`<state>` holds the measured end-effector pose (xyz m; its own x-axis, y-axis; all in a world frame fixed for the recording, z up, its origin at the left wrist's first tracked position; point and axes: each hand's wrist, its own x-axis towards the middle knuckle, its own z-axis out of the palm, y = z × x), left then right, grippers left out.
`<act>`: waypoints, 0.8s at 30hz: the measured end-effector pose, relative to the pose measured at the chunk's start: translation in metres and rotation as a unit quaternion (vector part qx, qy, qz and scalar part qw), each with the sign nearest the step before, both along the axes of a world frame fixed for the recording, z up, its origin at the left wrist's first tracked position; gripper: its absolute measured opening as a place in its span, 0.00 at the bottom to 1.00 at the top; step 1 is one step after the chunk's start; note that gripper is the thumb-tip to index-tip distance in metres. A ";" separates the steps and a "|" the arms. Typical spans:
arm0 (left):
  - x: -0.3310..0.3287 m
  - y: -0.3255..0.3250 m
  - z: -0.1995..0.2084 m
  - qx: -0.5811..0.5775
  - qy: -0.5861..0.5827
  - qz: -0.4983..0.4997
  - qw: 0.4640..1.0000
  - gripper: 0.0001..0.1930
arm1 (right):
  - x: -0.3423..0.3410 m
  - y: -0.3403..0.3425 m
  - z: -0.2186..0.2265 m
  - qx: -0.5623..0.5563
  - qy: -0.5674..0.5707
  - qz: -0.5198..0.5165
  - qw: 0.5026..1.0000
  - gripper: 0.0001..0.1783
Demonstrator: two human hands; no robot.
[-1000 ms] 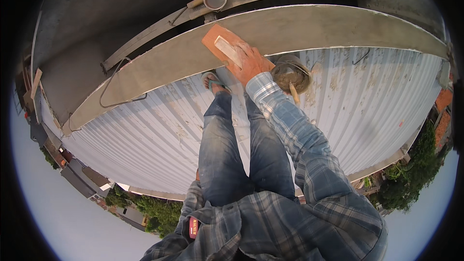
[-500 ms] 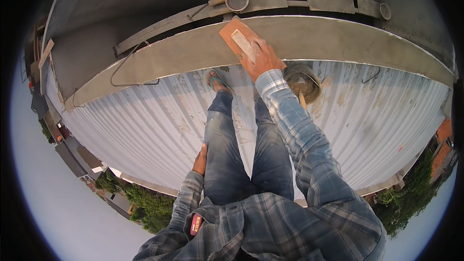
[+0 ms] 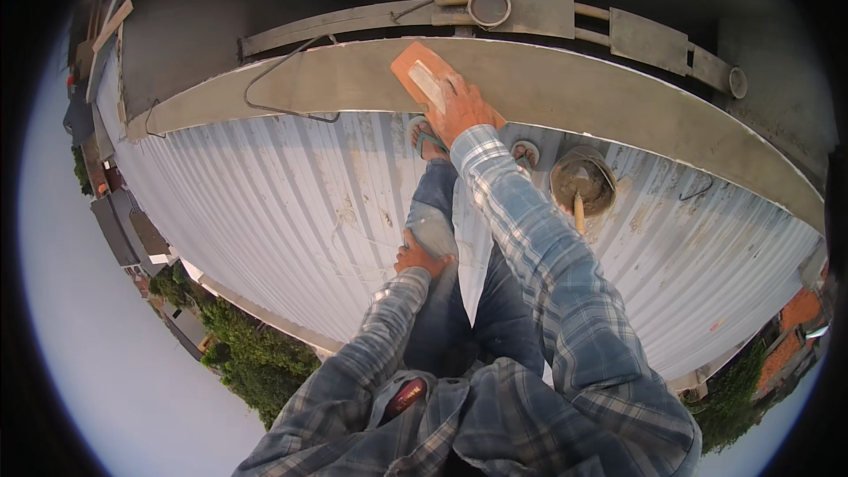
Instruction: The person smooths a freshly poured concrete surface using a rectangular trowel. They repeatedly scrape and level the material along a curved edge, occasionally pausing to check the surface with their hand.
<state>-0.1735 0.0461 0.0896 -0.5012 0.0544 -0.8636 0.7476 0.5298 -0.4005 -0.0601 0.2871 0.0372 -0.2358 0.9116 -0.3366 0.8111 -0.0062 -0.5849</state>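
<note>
A ribbed metal roof [image 3: 291,203] fills the middle of the frame under a grey ledge [image 3: 618,84] that curves across the upper part. The orange float [image 3: 406,68] lies on the ledge, upper centre. The right hand [image 3: 464,110] grips its pale handle [image 3: 427,82], so the float sits beneath the hand, most of it showing to the upper left and one corner at the lower right. The left hand [image 3: 424,256] is loosely open on the knee, left of centre. Right of centre, a bucket [image 3: 583,155] of mortar [image 3: 594,185] stands on the roof, a wooden tool handle [image 3: 579,214] against it. Beyond the ledge, a tub [image 3: 489,7] sits on planks [image 3: 543,13].
</note>
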 end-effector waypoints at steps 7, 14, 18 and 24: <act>-0.028 -0.005 -0.028 0.072 0.025 0.057 0.995 0.60 | 0.177 -0.025 -0.024 0.147 -0.099 -0.288 0.941 0.27; -0.018 0.000 -0.053 0.079 0.026 0.022 0.996 0.50 | -0.096 0.034 0.008 0.008 -0.037 -0.104 0.994 0.26; -0.031 0.010 -0.046 0.105 0.030 0.030 0.994 0.45 | -0.077 0.027 0.010 0.023 -0.038 -0.012 0.999 0.27; -0.064 0.013 -0.054 0.119 0.026 0.075 0.990 0.40 | 0.105 -0.018 -0.013 0.133 -0.168 -0.230 0.949 0.26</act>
<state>-0.2377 0.0588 0.0353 -0.5619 0.1753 -0.8084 0.6352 0.7175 -0.2859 0.0446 0.2695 0.0246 0.2874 0.9555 -0.0662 0.8995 -0.2930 -0.3242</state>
